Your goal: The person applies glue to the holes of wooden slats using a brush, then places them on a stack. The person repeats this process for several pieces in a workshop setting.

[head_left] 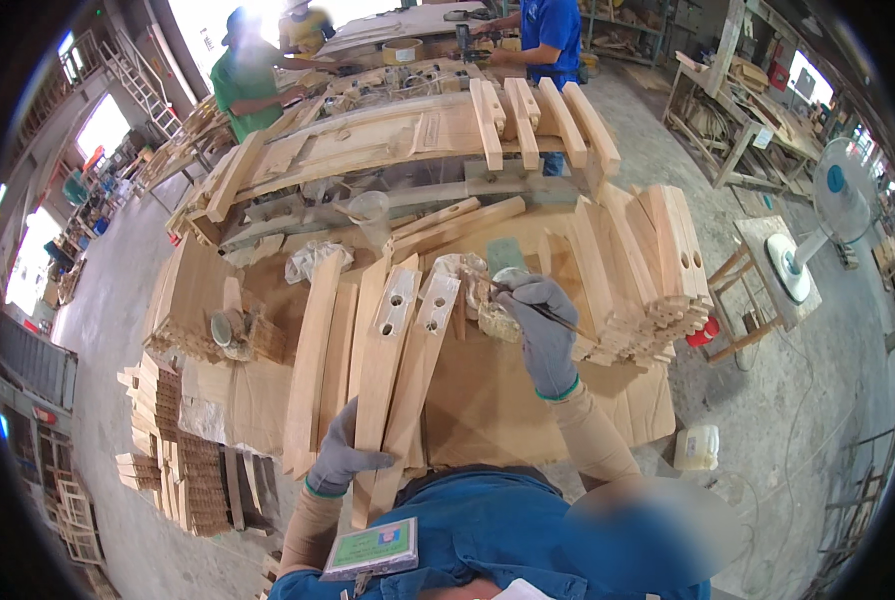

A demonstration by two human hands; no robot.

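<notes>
My left hand (344,458), in a grey glove, is closed round the lower ends of two wooden bars (376,385). The bars lean away from me side by side. Their far ends have round holes with a whitish smear around them. My gloved right hand (542,322) pinches a thin dark stick (566,322) beside a crusted, pale container (498,322) on the cardboard. The stick's far tip is hard to make out near the container's rim. Left of the held bars, more wooden bars (316,365) lie at a slant.
Stacked wooden bars (658,265) stand at the right of the cardboard-covered table (488,420), with another stack (193,300) at the left. A clear plastic cup (370,215) and crumpled plastic (315,261) sit farther back. Beyond are a workbench (368,140), co-workers and a fan (838,195).
</notes>
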